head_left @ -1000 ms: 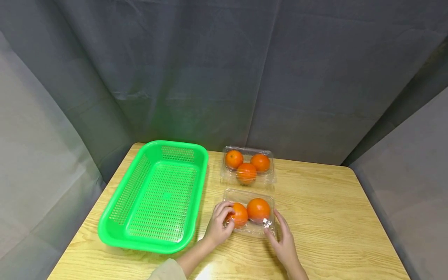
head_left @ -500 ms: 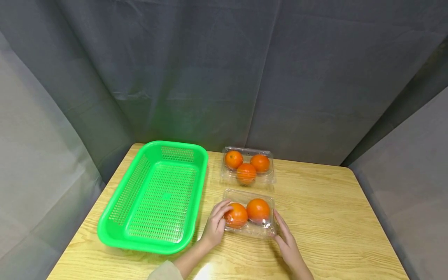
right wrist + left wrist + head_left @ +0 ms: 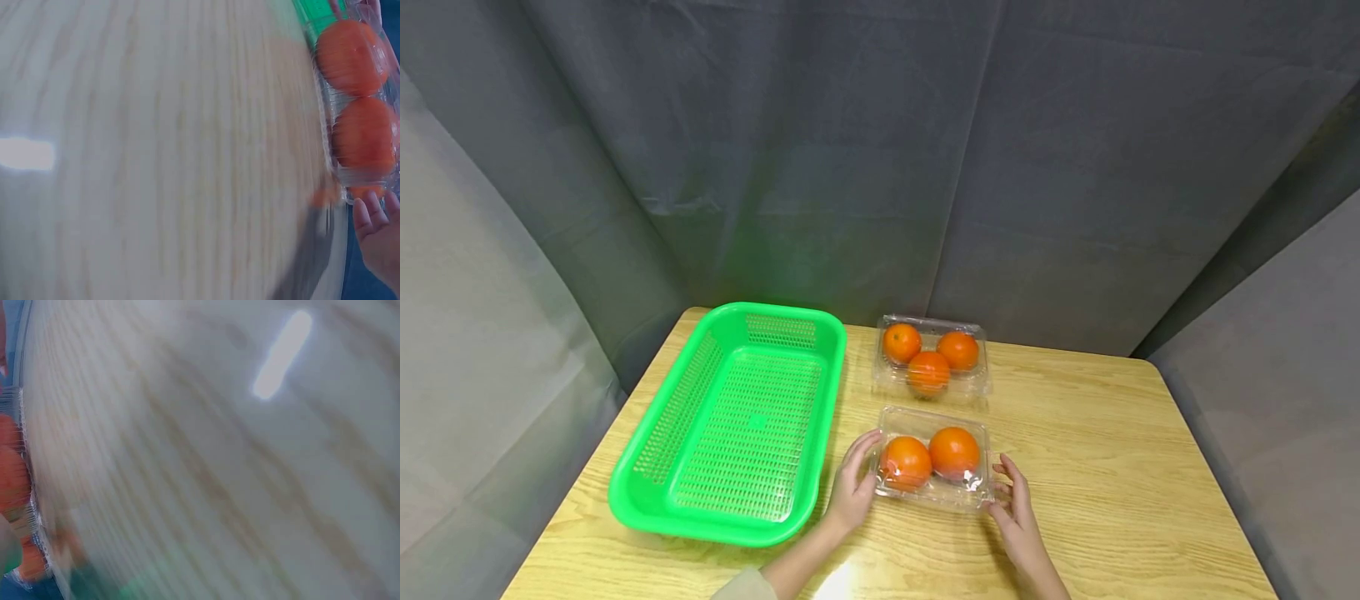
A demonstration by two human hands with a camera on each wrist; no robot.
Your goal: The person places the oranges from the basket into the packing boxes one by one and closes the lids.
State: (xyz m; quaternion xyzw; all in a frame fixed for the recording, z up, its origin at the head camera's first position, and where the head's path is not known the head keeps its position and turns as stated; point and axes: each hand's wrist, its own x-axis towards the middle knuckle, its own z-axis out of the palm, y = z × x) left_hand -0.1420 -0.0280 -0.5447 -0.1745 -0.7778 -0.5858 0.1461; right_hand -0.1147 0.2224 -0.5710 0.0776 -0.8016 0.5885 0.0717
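A clear plastic fruit box [image 3: 929,495] stands near the middle front of the table, holding two oranges side by side: a left orange [image 3: 906,463] and a right orange [image 3: 954,453]. My left hand [image 3: 852,487] touches the box's left end, fingers extended along it. At the opposite end is my right hand [image 3: 1017,517], its fingers loosely bent by the corner; in the right wrist view its fingertips [image 3: 373,200] lie close to the box end. Whether they touch is unclear. Blurred oranges [image 3: 14,478] show at the left wrist view's edge.
Behind stands a second clear box [image 3: 880,379] with three oranges [image 3: 928,372]. A green perforated basket [image 3: 829,400] sits at the left of the wooden table [image 3: 1112,475]. Grey cloth [image 3: 820,167] hangs along the back and sides.
My left hand has drawn back left from over the left orange to the box's end. My right hand has shifted slightly right, off the front corner. The box has barely moved.
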